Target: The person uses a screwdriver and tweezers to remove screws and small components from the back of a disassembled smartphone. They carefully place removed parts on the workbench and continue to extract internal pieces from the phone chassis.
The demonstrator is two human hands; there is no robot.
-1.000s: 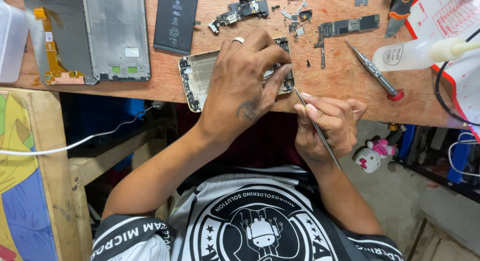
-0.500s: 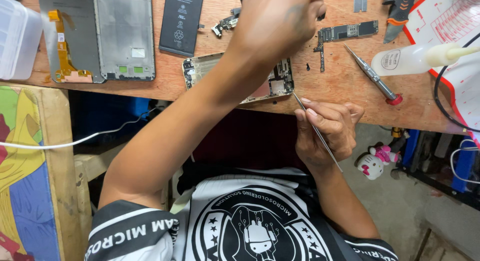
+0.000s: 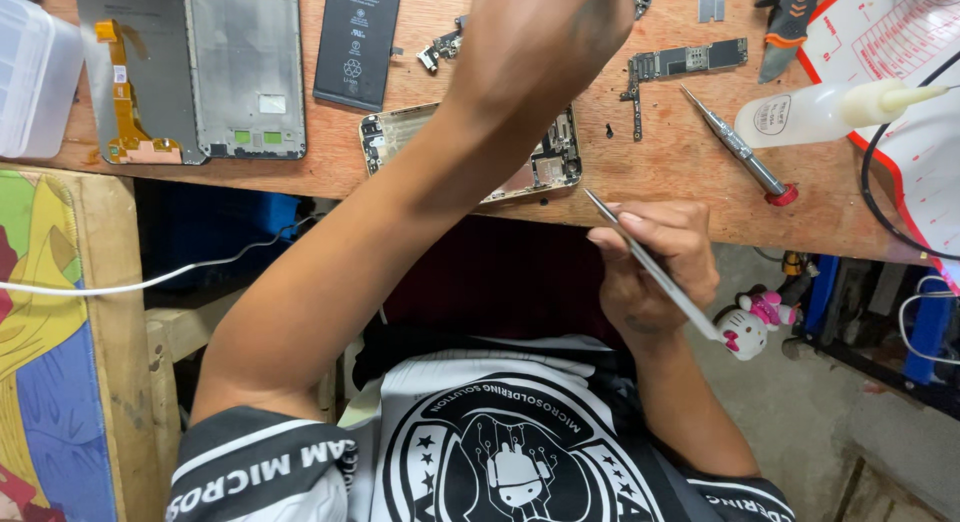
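At the left edge of the wooden worktop [image 3: 690, 172] stood a clear plastic box [image 3: 35, 77], and just beside it lay two grey phone panels [image 3: 190, 67] face down, the left one with an orange flex ribbon [image 3: 122, 107] running down it, probably laid flat so their inner parts stayed exposed. A black battery [image 3: 358, 42] lay apart to their right, near the far edge.

At the near edge, in front of the person, rested the opened phone frame [image 3: 545, 167], its circuitry showing at the right end; the left forearm crossed over most of it. The left hand [image 3: 555, 42] was lifted toward the far side of the worktop, seen blurred from the back, so I could not tell whether its fingers were spread or closed on anything.

The right hand [image 3: 660, 262] hung just off the near edge, fingers pressed together and pinching thin metal tweezers [image 3: 650, 267], whose tip pointed up toward the phone frame, seemingly kept ready close to the work.

Further right lay a dark logic board [image 3: 690, 60] with small loose parts near it, a screwdriver with a red cap [image 3: 740, 152] lying slantwise, then a clear squeeze bottle [image 3: 830, 110] on its side, resting partly on a red-and-white mat [image 3: 900, 42] at the right corner.
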